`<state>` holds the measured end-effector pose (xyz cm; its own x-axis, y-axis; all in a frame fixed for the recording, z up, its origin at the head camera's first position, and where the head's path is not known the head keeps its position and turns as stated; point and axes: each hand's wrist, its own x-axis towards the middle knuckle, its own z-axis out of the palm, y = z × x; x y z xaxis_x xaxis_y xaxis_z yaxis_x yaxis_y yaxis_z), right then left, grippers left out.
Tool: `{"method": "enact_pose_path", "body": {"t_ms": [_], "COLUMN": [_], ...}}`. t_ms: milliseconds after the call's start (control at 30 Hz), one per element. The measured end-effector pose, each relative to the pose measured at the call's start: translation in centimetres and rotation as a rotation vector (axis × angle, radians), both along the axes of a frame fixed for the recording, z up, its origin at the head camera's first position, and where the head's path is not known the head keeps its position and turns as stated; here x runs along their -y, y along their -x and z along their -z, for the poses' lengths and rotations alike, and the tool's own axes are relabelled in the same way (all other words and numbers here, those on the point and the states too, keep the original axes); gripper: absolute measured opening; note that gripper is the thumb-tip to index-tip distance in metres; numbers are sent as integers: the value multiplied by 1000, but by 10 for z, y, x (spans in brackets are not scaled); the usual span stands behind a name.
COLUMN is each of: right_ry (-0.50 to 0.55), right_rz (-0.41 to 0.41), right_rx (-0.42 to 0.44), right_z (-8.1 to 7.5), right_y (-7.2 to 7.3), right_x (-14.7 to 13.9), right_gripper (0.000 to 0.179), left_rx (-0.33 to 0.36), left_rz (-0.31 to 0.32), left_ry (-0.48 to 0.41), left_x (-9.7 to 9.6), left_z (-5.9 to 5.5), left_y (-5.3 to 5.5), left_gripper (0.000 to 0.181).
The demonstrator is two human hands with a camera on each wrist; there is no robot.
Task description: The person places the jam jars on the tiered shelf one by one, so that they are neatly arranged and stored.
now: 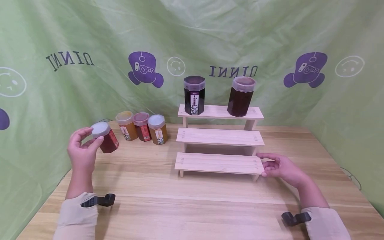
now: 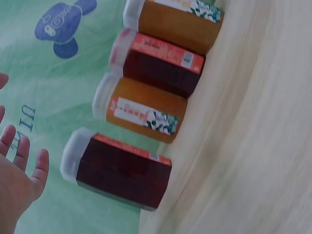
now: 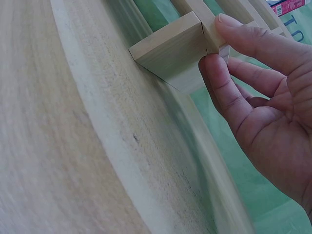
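At the table's left, my left hand [image 1: 81, 150] is at the white lid of a dark red hexagonal jar [image 1: 109, 142], thumb and fingers spread either side of it. The left wrist view shows a gap between these fingers [image 2: 39, 168] and the jar, which stands on the table. My right hand [image 1: 280, 169] holds the right end of the lowest step of a three-step wooden display stand [image 1: 217, 163]. In the right wrist view, thumb and fingertips pinch the step's end [image 3: 212, 36].
Behind the left hand stand an amber jar [image 1: 129, 130], a red jar [image 1: 143, 129] and another amber jar with a white lid [image 1: 158, 132]. Two dark jars, one left [image 1: 194, 100] and one right [image 1: 240, 100], stand on the top step. A green curtain [image 1: 192, 40] surrounds the wooden table [image 1: 168, 206].
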<state>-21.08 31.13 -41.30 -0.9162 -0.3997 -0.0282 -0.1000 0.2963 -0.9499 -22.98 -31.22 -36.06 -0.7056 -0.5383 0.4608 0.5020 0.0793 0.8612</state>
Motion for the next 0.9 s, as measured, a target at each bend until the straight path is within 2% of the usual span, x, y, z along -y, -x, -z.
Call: {"method": "enact_pose_path", "body": {"t_ms": [200,267,367,500,600,700,900], "right_ry": [0,-3,-8,-12,-8,-1,4], "right_rz": [7,3,-1,6,6,-3,-20], "right_rx": [29,33,30,18,8,10,9], "right_z": [0,0,0,0,1,1,1], "right_y": [-1,0,-1,-1,-1,-1,-1], "right_x": [0,0,-1,0,1,1,0], "right_gripper": [80,80,80,80,80,79,78], "left_rx": [81,132,223,354,429,472,473], "left_rz": [-24,-46,-87,-102,-91,-86,-49], "left_ry": [32,76,185,286,297,281,196], "left_x": [10,13,18,25,29,31,34], "left_z": [3,4,7,11,14,17,22], "left_y": [2,4,6,10,15,19,27], "left_gripper": [37,38,42,49,57,68,89]}}
